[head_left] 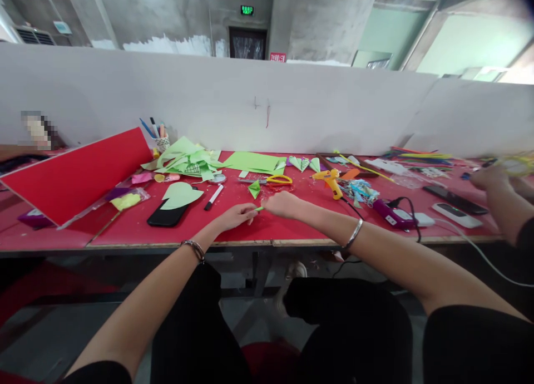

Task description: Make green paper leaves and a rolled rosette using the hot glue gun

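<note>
My left hand [238, 216] and my right hand [282, 205] are close together over the front of the red table. Between their fingertips is a small light green piece [259, 208], pinched by both. Just behind it lies a folded green paper shape [254, 189]. Yellow-handled scissors [278, 180] rest farther back, and a white marker [214, 197] with a black cap is left of my hands. To the right of my right hand stands a yellow glue gun [331, 181].
Green paper scraps [189, 157] are heaped behind a black phone [167, 215]. A red board [83, 175] leans at left. A purple power strip [394, 214] with cables sits at right, near another person's hands [492, 178]. A white partition [200, 100] closes the back.
</note>
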The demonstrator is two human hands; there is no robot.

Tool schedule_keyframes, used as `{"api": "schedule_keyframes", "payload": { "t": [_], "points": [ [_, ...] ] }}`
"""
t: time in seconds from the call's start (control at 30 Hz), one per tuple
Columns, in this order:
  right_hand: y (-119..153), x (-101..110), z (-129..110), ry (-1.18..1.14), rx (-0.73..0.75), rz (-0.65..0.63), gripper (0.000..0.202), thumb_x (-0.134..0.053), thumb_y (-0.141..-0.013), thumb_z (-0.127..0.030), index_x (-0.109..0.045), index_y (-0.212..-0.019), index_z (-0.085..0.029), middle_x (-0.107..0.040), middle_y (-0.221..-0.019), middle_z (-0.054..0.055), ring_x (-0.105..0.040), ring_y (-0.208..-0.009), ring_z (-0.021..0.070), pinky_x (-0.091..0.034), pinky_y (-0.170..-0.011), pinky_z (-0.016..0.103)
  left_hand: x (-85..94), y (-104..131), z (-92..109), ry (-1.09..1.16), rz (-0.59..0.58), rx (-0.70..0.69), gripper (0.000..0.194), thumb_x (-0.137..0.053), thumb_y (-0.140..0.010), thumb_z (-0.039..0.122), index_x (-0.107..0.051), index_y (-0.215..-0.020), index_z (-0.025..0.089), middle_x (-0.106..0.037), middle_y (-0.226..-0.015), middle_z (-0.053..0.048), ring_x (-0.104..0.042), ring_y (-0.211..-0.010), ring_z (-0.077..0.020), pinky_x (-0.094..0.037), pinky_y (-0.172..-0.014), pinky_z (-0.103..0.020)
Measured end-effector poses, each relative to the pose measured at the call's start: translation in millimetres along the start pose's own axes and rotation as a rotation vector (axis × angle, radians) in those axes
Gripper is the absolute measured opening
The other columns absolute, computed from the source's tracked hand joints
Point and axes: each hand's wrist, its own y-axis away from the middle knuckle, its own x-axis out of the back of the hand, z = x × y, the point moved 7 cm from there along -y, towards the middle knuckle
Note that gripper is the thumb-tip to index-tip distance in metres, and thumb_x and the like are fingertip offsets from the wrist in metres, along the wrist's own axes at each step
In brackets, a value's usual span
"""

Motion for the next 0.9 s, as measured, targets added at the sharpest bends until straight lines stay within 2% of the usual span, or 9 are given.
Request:
{"api": "schedule_keyframes", "payload": {
  "t": [0.13,0.27,0.33,0.43,0.53,0.7,0.8,0.9],
  "points": [
    [10.4,1.4,4.4,-0.040,-0.047,-0.021,0.025,-0.035,-0.084,-0.014,-0.059,-0.092,-0.009,-0.066,-0.077,0.015,-0.064,-0.078,0.0233,-0.047,-0.061,0.030,0.3,-3.2,7.4,-0.054,-0.046,0.051,0.042,-0.056,-0.069,0.047,-0.055,-0.097,0.014,-0.061,-0.063,0.000,-0.051,-0.054,-0.0104,-0.038,-0.055,-0.022],
    [11.8,7.8,1.1,-0.078,-0.090,0.000,0.027,-0.035,-0.086,-0.021,-0.056,-0.097,-0.009,-0.065,-0.083,0.016,-0.063,-0.081,0.0237,-0.047,-0.063,0.030,-4.7,-10.0,18.4,-0.102,-0.101,0.068,0.036,-0.052,-0.071,0.047,-0.058,-0.082,0.013,-0.063,-0.067,-0.004,-0.057,-0.058,-0.0124,-0.041,-0.059,-0.023],
    [10.8,9.8,0.3,-0.088,-0.109,0.014,0.029,-0.037,-0.085,-0.023,-0.051,-0.106,-0.008,-0.065,-0.086,0.016,-0.063,-0.083,0.0240,-0.047,-0.063,0.030,-4.7,-14.3,22.2,-0.145,-0.070,0.049,0.033,-0.052,-0.071,0.046,-0.057,-0.073,0.013,-0.061,-0.064,-0.002,-0.055,-0.058,-0.0118,-0.041,-0.059,-0.023],
    [12.1,7.2,6.7,-0.093,-0.143,0.013,0.044,-0.043,-0.083,-0.024,-0.036,-0.122,-0.005,-0.065,-0.087,0.017,-0.062,-0.083,0.0246,-0.046,-0.064,0.030,2.2,-16.9,21.7,-0.231,0.003,0.025,0.031,-0.050,-0.073,0.045,-0.056,-0.069,0.014,-0.057,-0.057,0.001,-0.052,-0.054,-0.0108,-0.039,-0.055,-0.021],
    [20.5,-3.6,22.7,-0.100,-0.189,-0.004,0.056,-0.046,-0.081,-0.025,-0.025,-0.130,-0.006,-0.065,-0.088,0.017,-0.062,-0.084,0.0260,-0.046,-0.064,0.031,20.0,-12.7,13.9,-0.326,0.074,0.026,0.032,-0.047,-0.075,0.045,-0.058,-0.071,0.015,-0.057,-0.057,0.000,-0.052,-0.054,-0.0115,-0.039,-0.055,-0.021],
    [46.4,-35.9,45.6,-0.140,-0.275,-0.055,0.049,-0.044,-0.082,-0.031,-0.034,-0.125,-0.009,-0.063,-0.095,0.017,-0.062,-0.085,0.0259,-0.046,-0.062,0.030,70.2,-3.6,-4.8,-0.519,0.236,0.064,0.025,-0.053,-0.070,0.040,-0.061,-0.074,0.016,-0.062,-0.063,-0.003,-0.056,-0.058,-0.0152,-0.039,-0.056,-0.023],
    [59.0,-54.5,43.9,-0.160,-0.311,-0.077,0.039,-0.036,-0.086,-0.026,-0.039,-0.121,-0.011,-0.063,-0.094,0.015,-0.062,-0.084,0.0235,-0.046,-0.062,0.029,97.6,-7.2,-7.2,-0.628,0.360,0.050,0.030,-0.055,-0.069,0.036,-0.060,-0.089,0.015,-0.063,-0.090,-0.008,-0.058,-0.080,-0.0199,-0.042,-0.070,-0.027],
    [64.2,-65.5,36.6,-0.159,-0.343,-0.069,0.037,-0.029,-0.086,-0.013,-0.040,-0.121,-0.011,-0.059,-0.103,0.017,-0.059,-0.090,0.0228,-0.045,-0.065,0.029,113.8,-18.5,-1.4,-0.729,0.488,0.032,0.040,-0.048,-0.074,0.033,-0.051,-0.108,0.012,-0.055,-0.109,-0.013,-0.052,-0.098,-0.0231,-0.038,-0.086,-0.033]
  ]
}}
